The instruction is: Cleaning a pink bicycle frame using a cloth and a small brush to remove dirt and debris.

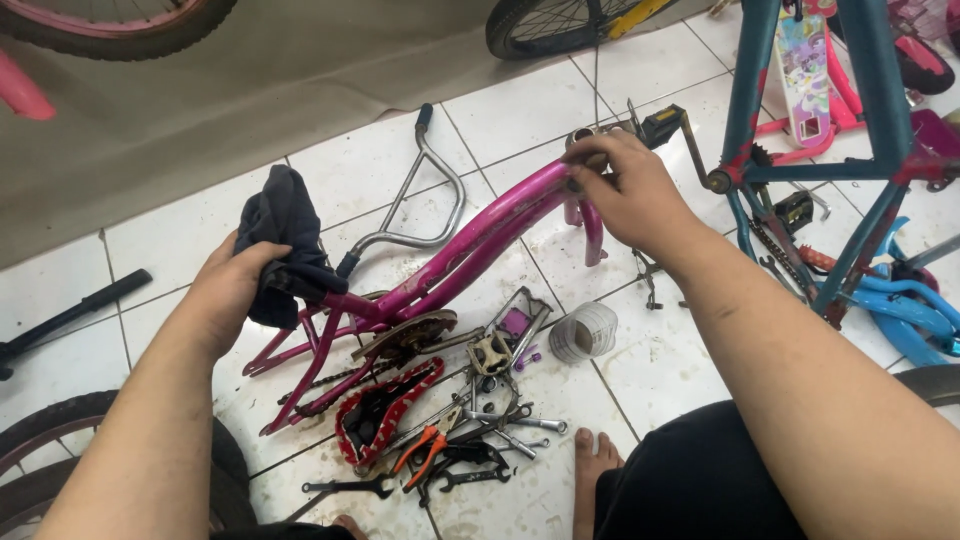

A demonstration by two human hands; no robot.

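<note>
A: What is held at the centre of the frame?

B: A pink bicycle frame (470,240) is held up over the white tiled floor (520,110). It runs from lower left to upper right, and its front end is gripped by the right hand (630,195), whose fingers are curled tight around the tube near the head.

A: And the other hand?

B: The left hand (230,290) is seen at centre left, closed on a dark cloth (285,235). The cloth is pressed against the seat end of the frame.

A: What is attached to the frame?

B: A dirty chainring (405,335) is mounted low on it, and a chain is hung just beneath.

A: What is found underneath?

B: Parts and tools are scattered at lower centre. A red-and-black saddle (385,410) is laid upside down, orange-handled pliers (425,447) are placed just beside it, and black spanners (350,487) are seen near the bottom edge. A pale roll of tape (583,332) is set to the right of the heap.

A: Anything further out?

B: A chrome handlebar (425,200) is laid behind the frame. A teal bicycle frame (860,150) is stood at upper right. A black pump (70,315) is left at the left edge, and a bare foot (592,470) is planted at the bottom.
</note>
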